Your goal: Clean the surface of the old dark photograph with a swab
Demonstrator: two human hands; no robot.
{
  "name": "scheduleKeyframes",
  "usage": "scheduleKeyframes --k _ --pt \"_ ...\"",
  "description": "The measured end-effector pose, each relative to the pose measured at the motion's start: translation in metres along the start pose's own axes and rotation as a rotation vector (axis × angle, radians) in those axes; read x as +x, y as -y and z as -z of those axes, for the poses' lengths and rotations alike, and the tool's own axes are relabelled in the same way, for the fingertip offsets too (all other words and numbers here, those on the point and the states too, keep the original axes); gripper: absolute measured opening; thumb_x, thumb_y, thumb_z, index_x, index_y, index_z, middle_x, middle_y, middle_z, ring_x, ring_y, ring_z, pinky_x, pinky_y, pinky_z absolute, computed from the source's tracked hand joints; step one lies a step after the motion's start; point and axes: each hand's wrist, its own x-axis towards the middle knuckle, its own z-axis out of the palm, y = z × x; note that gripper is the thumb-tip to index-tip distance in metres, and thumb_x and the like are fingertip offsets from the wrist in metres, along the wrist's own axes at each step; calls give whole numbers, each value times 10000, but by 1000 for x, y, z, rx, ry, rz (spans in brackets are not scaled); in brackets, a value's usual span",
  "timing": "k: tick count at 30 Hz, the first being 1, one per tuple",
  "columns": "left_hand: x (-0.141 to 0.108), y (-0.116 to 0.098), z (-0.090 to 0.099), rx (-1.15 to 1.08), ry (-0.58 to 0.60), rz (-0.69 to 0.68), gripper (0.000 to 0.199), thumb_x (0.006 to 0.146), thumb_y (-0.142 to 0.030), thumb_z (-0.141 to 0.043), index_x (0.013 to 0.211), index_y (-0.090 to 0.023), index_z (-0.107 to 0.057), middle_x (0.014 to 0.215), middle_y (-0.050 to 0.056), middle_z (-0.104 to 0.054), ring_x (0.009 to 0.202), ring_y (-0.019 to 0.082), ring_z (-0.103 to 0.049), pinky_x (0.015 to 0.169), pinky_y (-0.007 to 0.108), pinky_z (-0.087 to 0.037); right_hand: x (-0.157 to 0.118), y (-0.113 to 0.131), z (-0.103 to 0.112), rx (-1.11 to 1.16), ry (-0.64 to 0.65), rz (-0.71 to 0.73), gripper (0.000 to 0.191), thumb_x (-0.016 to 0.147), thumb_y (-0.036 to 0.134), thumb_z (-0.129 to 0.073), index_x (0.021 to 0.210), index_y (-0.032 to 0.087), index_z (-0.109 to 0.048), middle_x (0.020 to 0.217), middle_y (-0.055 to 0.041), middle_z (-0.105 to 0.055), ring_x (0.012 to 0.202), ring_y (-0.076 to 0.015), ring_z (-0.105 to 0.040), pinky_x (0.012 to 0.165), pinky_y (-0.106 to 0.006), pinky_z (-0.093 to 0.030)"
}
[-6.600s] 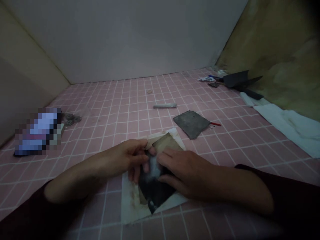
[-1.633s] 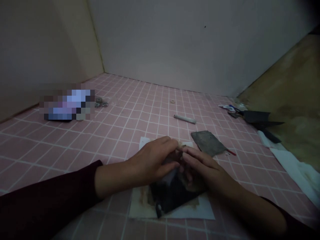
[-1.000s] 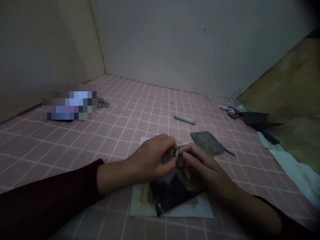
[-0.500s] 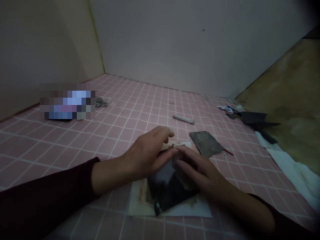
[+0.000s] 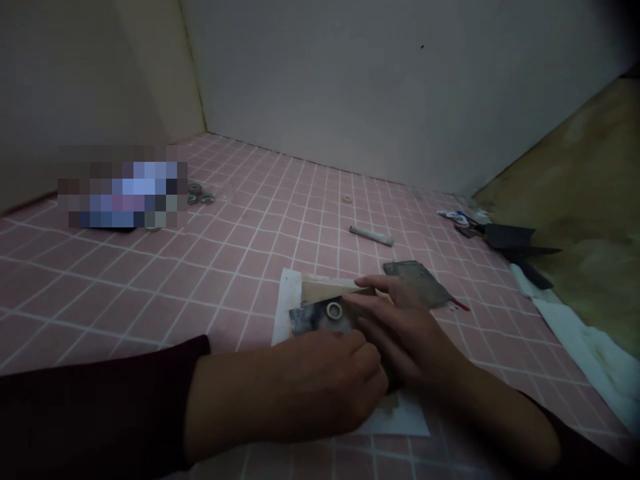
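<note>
A dark, glossy flat sheet (image 5: 306, 319) lies on stained white paper (image 5: 290, 283) in front of me. Near its upper edge sits a small pale ring (image 5: 334, 311). My left hand (image 5: 330, 380) reaches over the lower part of the sheet, its fingers curled in; what they hold, if anything, is hidden. Across the sheet's right side rests my right hand (image 5: 410, 327), with the fingers stretched out beside the ring and nothing seen in its grasp.
Beyond my right hand lies a grey flat pad (image 5: 420, 283) with a red-tipped stick (image 5: 460, 304). A whitish tube (image 5: 371, 235) and another small ring (image 5: 347, 199) sit farther back. Dark tools (image 5: 510, 237) lie at the right; several tape-like rolls (image 5: 195, 193) are at the left.
My left hand has come down and toward me, its fingers curling over the sheet. The pale ring now shows on the sheet. My right hand's fingers have straightened and spread.
</note>
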Motion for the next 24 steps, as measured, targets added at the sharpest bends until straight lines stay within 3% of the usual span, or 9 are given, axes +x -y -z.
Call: scheduleKeyframes --k 5,8,11,17,24 --pt "1 -4 1 161 -29 -107 135 859 -116 -514 762 -137 -606 674 50 -589 573 175 -502 549 334 -411 3 -6 -9 4 52 100 308 928 151 -513 1220 223 -579 1207 -106 -530 1135 -230 -516 925 -398 -473" --pt "2 -5 1 199 -66 -118 141 851 -117 -517 738 -140 -599 653 50 -577 566 174 -498 559 335 -396 8 -5 -14 -34 49 141 190 929 166 -512 1079 192 -625 1141 -114 -579 1063 -242 -542 883 -426 -485" --pt "1 -4 -2 161 -103 -89 137 849 -117 -514 740 -143 -592 658 50 -572 564 171 -489 554 332 -385 11 -2 -17 -39 31 107 117 929 164 -503 906 185 -616 996 -93 -600 943 -222 -558 805 -403 -500" --pt "-1 -2 -3 127 -99 -75 129 848 -117 -510 762 -141 -602 687 59 -590 582 175 -491 582 333 -412 10 -1 -12 118 -9 61 111 917 110 -511 964 201 -554 1007 -74 -582 963 -193 -565 816 -352 -494" --pt "0 -2 1 112 -78 -82 129 850 -116 -508 774 -141 -608 691 52 -584 589 176 -491 596 338 -439 13 -2 -9 210 13 -14 83 916 136 -524 912 216 -547 971 -64 -580 957 -205 -562 824 -378 -476"
